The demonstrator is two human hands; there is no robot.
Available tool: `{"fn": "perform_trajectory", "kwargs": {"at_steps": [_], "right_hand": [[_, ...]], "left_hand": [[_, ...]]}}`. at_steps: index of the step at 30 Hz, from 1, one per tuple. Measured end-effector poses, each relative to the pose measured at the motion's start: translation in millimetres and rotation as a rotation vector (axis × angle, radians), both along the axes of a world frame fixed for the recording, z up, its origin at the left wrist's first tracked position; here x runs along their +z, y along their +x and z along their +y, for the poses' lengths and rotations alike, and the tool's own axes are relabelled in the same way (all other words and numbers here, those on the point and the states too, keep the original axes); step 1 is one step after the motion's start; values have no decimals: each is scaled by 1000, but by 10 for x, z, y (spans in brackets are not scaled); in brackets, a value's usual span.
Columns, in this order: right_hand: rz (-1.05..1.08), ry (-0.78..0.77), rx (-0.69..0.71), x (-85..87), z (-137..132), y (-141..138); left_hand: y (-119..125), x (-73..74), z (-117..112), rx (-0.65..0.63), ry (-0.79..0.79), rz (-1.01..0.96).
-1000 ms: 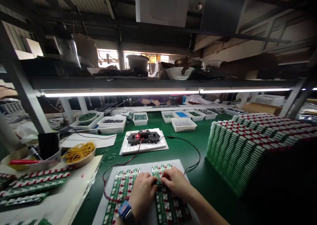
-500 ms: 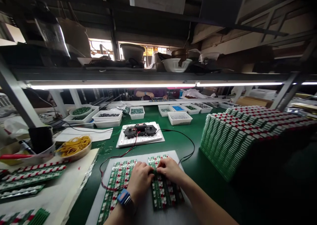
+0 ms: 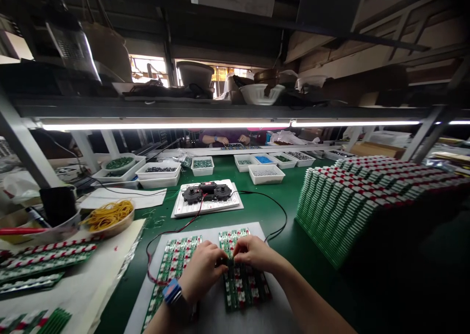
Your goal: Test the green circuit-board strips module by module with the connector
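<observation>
Two green circuit board panels with rows of white and red parts lie side by side on a pale grey sheet [image 3: 211, 319]. Over the right-hand circuit board panel [image 3: 240, 295], my left hand [image 3: 205, 270] is closed, with thumb and fingertips pinched near the panel's left edge. My right hand [image 3: 257, 253] pinches close beside it, fingertips down at the panel's upper half. Whatever sits between the fingertips is too small and hidden to name. The left-hand circuit board panel [image 3: 176, 258] is partly covered by my left wrist, which wears a blue-faced watch [image 3: 172, 291].
A black device [image 3: 207, 193] with red and black wires rests on a white tray. Tall stacked boards [image 3: 338, 202] stand right. White bins of small parts [image 3: 267, 174] line the back. Yellow rubber bands [image 3: 110, 216] fill a bowl at left. Across the bench, a person's hands [image 3: 222, 140] work.
My left hand and wrist have shifted slightly left and down. My right fingertips remain pinched over the same panel. Across the bench, the person's second hand has come into clearer view.
</observation>
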State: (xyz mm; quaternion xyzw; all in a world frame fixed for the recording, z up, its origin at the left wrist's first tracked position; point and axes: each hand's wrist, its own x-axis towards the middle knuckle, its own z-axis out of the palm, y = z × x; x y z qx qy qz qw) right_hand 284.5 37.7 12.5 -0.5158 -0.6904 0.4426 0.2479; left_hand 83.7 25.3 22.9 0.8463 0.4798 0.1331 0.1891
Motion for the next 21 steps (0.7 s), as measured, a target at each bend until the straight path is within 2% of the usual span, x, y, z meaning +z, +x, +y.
{"fn": "perform_trajectory", "kwargs": {"at_steps": [4,7,21], "right_hand": [[-47,-19,14,40,-17,-4],[-111,23,25,62,-31,-11],[-261,96,11,47,-37,-62]], "left_hand": [[-7,-33,18,-5,-25,12],[4,-32,25,5,-53,18],[54,-31,2,44,-75,43]]}}
